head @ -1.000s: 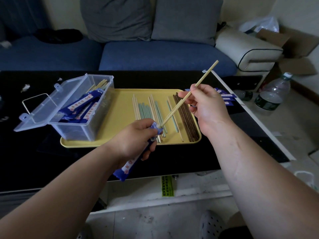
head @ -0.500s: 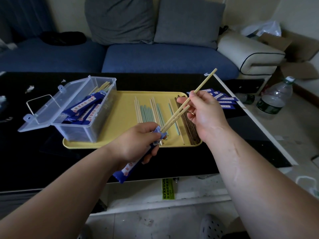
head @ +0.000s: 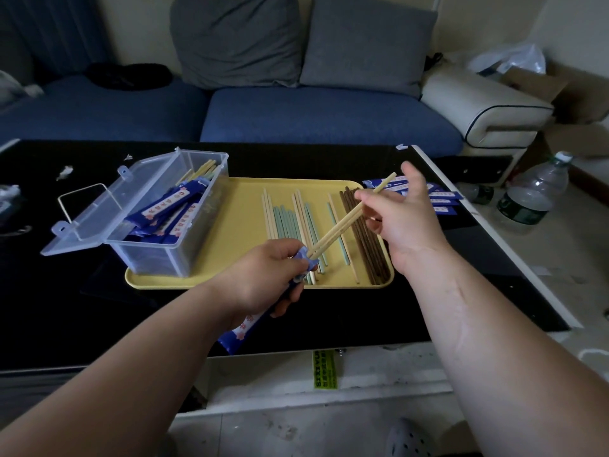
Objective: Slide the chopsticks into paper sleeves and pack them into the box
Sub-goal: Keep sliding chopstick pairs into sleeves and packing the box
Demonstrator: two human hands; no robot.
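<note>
Head view: left hand (head: 263,278) grips blue sleeve (head: 244,328), right hand (head: 405,222) pinches pale chopsticks (head: 342,225).

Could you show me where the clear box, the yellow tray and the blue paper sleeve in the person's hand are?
clear box (head: 151,258): head view, its front wall.
yellow tray (head: 240,225): head view, bare floor beside the box.
blue paper sleeve (head: 240,331): head view, its lower printed end.

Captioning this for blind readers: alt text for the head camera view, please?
The right hand pinches a pair of pale chopsticks, their tips at the mouth of a blue paper sleeve gripped by the left hand. Behind, a yellow tray holds loose chopsticks and an open clear box of sleeved pairs.
</note>
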